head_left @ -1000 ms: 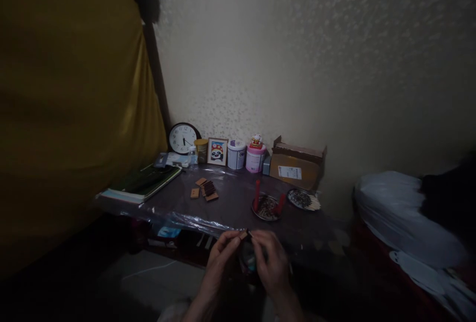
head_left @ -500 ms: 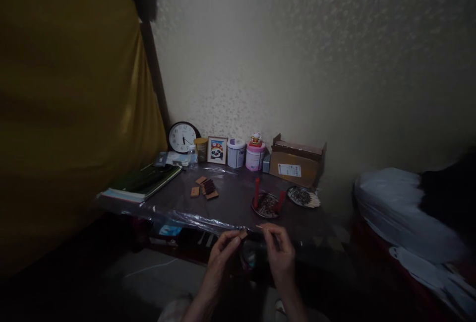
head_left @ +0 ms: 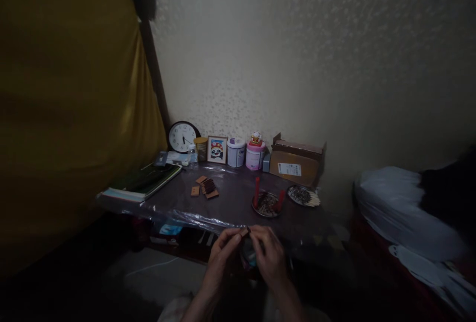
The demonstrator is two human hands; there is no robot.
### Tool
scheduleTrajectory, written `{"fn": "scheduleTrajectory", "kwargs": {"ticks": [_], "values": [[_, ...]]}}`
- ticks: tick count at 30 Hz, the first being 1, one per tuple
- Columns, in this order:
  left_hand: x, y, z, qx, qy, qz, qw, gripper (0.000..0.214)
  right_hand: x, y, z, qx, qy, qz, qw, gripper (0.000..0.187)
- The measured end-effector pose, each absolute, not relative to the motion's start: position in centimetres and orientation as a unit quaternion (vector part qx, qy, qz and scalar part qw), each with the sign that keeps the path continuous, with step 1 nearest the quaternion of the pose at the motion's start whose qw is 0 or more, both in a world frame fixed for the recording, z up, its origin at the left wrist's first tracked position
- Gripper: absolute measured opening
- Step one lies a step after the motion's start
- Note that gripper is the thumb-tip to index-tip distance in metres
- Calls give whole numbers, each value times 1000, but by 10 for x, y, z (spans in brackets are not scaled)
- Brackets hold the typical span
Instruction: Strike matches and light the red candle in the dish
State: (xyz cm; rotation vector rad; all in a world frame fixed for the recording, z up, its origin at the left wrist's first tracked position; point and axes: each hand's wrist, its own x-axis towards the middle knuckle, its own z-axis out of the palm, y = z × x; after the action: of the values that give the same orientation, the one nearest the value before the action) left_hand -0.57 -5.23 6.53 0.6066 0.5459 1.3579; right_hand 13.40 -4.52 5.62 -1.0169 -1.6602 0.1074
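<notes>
My left hand point(head_left: 220, 254) and my right hand point(head_left: 268, 252) meet just below the near edge of the dark table point(head_left: 230, 203). The left hand's fingers pinch a small brown box point(head_left: 243, 233), like a matchbox. Closed in a pinch, the right hand's fingertips press against that box; a thin stick seems to be in them, too small to be sure. On the table beyond stands a round dish point(head_left: 265, 205) with two red candles point(head_left: 256, 191). A plate of pale sticks point(head_left: 302, 196) lies to its right.
Several small brown boxes point(head_left: 207, 188) lie mid-table. A clock point(head_left: 182, 137), a framed picture point(head_left: 216, 150), two tins point(head_left: 237, 153) and a cardboard box point(head_left: 296, 163) line the wall. Books point(head_left: 143, 183) overhang the left end. Yellow cloth point(head_left: 67, 113) hangs left; a white bag point(head_left: 397, 208) lies right.
Half a second ago my right hand had drawn away to the right with a thin stick in its fingers. It has now come back against the box in my left hand.
</notes>
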Motion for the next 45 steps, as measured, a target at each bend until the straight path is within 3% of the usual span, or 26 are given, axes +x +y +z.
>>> {"fn": "scheduleTrajectory", "kwargs": {"ticks": [5,16,27,45], "values": [[-11,-51,58,295,266,603,692,15,150,-23,43,-521,-607,48,598,12],[-28,-46,38,282,302,624,663,19,158,-12,40,-503,-510,113,689,15],[-62,-43,9,262,327,620,663,28,162,-10,42,-528,-468,146,694,18],[-72,-35,-20,236,314,610,688,23,165,10,49,-496,-443,144,733,18]]}}
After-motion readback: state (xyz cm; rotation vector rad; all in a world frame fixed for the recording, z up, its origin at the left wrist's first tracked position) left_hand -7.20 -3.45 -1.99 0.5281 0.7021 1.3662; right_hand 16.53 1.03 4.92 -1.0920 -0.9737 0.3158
